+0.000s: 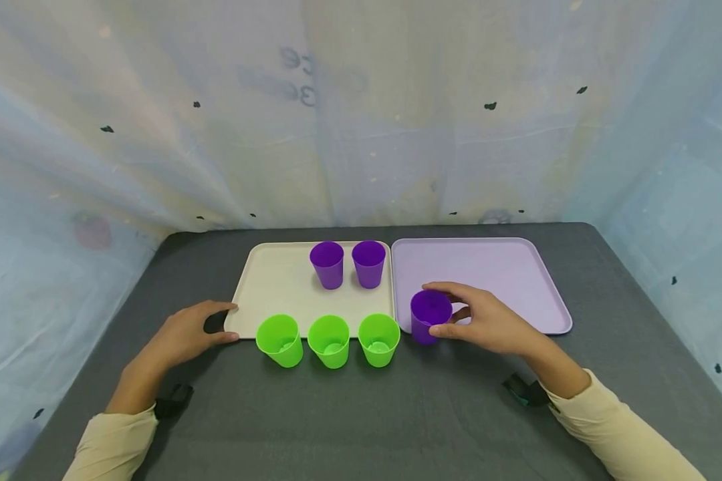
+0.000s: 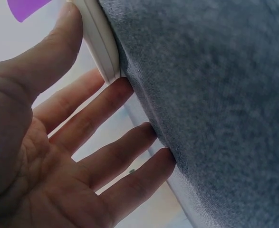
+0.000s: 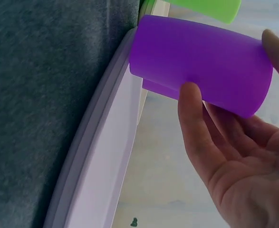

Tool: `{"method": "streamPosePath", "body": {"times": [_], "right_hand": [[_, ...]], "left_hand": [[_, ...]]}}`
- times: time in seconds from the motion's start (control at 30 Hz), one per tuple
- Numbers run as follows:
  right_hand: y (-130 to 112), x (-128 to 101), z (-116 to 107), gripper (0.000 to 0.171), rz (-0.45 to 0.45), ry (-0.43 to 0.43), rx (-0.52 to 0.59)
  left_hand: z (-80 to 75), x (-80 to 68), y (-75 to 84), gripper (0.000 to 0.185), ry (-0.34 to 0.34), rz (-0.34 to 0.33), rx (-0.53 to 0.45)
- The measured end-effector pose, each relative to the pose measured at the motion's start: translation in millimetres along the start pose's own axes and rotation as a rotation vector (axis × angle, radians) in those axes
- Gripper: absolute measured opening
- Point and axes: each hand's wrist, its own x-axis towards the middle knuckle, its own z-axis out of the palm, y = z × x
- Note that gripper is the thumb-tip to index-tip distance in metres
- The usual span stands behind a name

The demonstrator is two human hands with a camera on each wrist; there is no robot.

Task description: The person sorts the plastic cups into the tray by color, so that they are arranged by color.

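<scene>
Taking the cream tray (image 1: 277,280) as the landmark, the left hand (image 1: 183,334) lies at its near left corner, fingers nearly straight and spread, thumb on the rim and fingertips against the edge; it holds nothing. On the cream tray's far side stand 2 purple cups (image 1: 327,264), upright and just apart. Along its near edge stand 3 green cups (image 1: 329,341) in a row, upright, seemingly half on the grey bench (image 1: 349,414). To the right, touching the cream tray, is 1 lilac tray (image 1: 505,274), and at its near left corner is a third purple cup (image 1: 430,315), making 3 purple in all. The right hand (image 1: 487,324) has its fingers and thumb curled round this cup's side wall near the rim. The cup looks like thin, smooth plastic: likely light, fairly stiff but apt to flex if squeezed, and a little slippery, so a gentle wrap around the upper wall seems the best hold.
</scene>
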Motion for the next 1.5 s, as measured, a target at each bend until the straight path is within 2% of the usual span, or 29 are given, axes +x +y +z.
{"method": "streamPosePath", "body": {"times": [0.17, 0.43, 0.67, 0.97, 1.17, 1.5], "right_hand": [[-3, 7, 1, 0.069, -0.018, -0.022, 0.023], [-9, 22, 5, 0.072, -0.011, -0.048, -0.017], [-8, 38, 7, 0.069, -0.067, -0.07, -0.034], [-15, 62, 8, 0.069, -0.019, -0.125, -0.046], [-37, 76, -4, 0.069, -0.037, -0.114, -0.068], [-90, 121, -7, 0.07, -0.11, -0.184, -0.127]], "left_hand": [[0.6, -0.2, 1.2, 0.071, 0.001, -0.005, 0.001], [1.2, -1.6, 1.2, 0.07, 0.008, 0.0, 0.006], [1.3, -1.1, 1.0, 0.069, 0.013, 0.003, 0.009], [4.3, -1.7, 1.6, 0.066, 0.033, 0.007, 0.004], [6.0, 4.7, 6.4, 0.065, 0.031, 0.025, -0.005], [5.2, 3.9, 2.3, 0.065, 0.036, 0.023, 0.011]]}}
